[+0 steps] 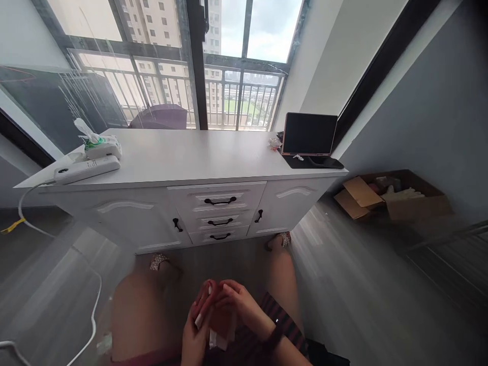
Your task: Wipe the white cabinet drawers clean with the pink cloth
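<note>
Low in the head view, above my lap, my left hand [196, 325] and my right hand [236, 302] meet. Both have their fingers curled round a small white piece, perhaps a wipe or tissue [217, 338], which hangs between the palms. My right wrist wears a dark band [275, 335]. My knees and sandalled feet show on either side of the hands. In front of me stands a white cabinet [190, 162] with three drawers with black handles [220, 202].
On the cabinet top lie a white power strip [86, 170] and a pack of wipes [99, 145] at the left, and a tablet [308, 134] at the right. A white cable trails over the floor at the left. An open cardboard box [396, 195] sits on the floor at the right.
</note>
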### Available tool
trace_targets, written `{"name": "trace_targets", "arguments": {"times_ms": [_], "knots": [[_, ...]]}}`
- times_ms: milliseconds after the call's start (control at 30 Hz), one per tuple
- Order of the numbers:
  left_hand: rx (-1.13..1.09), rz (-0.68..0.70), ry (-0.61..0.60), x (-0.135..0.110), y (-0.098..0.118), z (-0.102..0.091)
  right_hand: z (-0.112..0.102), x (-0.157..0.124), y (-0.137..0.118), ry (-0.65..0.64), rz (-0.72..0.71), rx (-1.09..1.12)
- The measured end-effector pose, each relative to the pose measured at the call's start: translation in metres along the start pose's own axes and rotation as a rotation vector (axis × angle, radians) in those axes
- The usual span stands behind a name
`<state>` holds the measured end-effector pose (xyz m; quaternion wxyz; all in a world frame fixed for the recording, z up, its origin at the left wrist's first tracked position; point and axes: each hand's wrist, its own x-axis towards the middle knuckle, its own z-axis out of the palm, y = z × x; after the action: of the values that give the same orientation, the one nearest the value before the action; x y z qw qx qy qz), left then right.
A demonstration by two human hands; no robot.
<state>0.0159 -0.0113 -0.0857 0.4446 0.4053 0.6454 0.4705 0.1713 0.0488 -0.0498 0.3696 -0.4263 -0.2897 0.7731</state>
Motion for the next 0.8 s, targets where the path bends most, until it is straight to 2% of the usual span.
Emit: {"name": "trace_targets", "arguments": {"times_ms": [100, 200, 267, 333, 433, 533, 600, 700, 800], "knots": [[0.069, -0.087, 0.131, 0.008, -0.03, -0.004, -0.02, 0.059, -0.02, 0.217, -0.055, -0.031], [0.209, -0.051, 0.105, 0.009, -0.041, -0.017, -0.037, 0.131, -0.045, 0.408, -0.059, 0.016], [0.265, -0.059, 0.064, 0.013, -0.029, -0.026, -0.044, 0.177, -0.059, 0.437, -0.041, 0.043], [0.323, -0.1, 0.034, 0.023, -0.006, -0.032, -0.047, 0.217, -0.067, 0.447, -0.014, 0.071], [0.342, -0.133, 0.033, 0.048, 0.027, -0.033, -0.047, 0.258, -0.068, 0.464, 0.011, 0.105], [0.308, -0.116, 0.064, 0.062, 0.039, -0.027, -0.045, 0.277, -0.058, 0.502, 0.017, 0.11], [0.277, -0.114, 0.078, 0.057, 0.037, -0.023, -0.046, 0.277, -0.049, 0.532, 0.02, 0.095], [0.238, -0.12, 0.105, 0.039, 0.035, -0.02, -0.05, 0.262, -0.032, 0.548, 0.022, 0.055], [0.157, -0.137, 0.147, 0.029, 0.039, -0.024, -0.054, 0.232, -0.011, 0.538, 0.023, 0.017]]}}
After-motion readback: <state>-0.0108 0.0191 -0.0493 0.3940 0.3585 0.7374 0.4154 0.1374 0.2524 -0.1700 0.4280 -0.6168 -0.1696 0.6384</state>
